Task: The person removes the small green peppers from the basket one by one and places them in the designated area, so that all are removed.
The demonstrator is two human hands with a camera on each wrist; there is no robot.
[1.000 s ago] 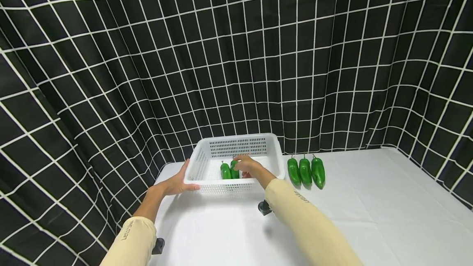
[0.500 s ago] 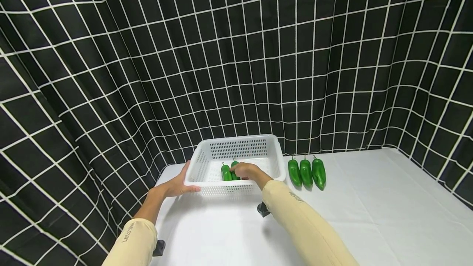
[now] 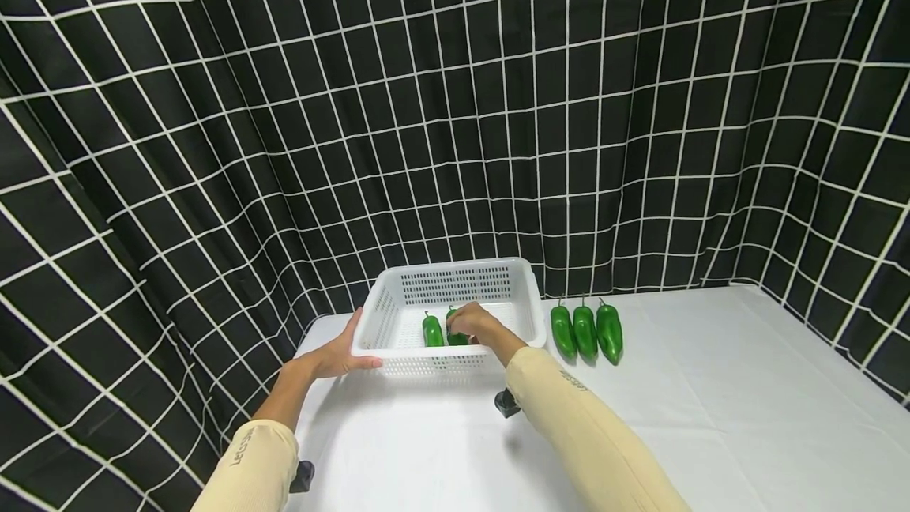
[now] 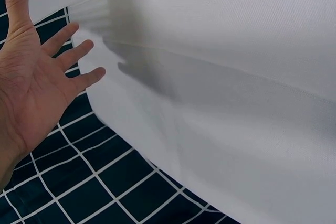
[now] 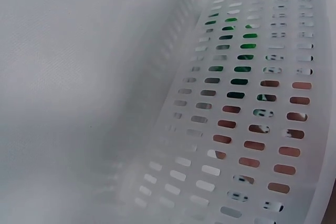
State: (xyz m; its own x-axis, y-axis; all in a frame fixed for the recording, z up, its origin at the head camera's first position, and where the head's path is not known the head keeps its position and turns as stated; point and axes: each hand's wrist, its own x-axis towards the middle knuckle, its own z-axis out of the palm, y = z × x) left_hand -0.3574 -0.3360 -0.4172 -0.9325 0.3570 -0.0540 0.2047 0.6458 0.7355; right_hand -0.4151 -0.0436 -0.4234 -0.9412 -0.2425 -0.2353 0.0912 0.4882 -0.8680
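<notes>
A white perforated plastic basket stands on the white table, with two green peppers in it. My left hand touches the basket's left end, thumb toward the front wall; in the left wrist view its fingers are straight and spread. Inside the basket my right hand grips the right-hand green pepper, its fingers partly covering it. The other green pepper lies just left of it, with a small gap between them. In the right wrist view the basket wall hides most of the hand and the peppers.
Three green peppers lie side by side on the table to the right of the basket, stems toward the back. A black curtain with a white grid hangs behind the table and along both sides.
My right hand's fingers have closed round the right-hand pepper, which has shifted slightly right, widening the gap to its neighbour. The left hand and the basket stay in place.
</notes>
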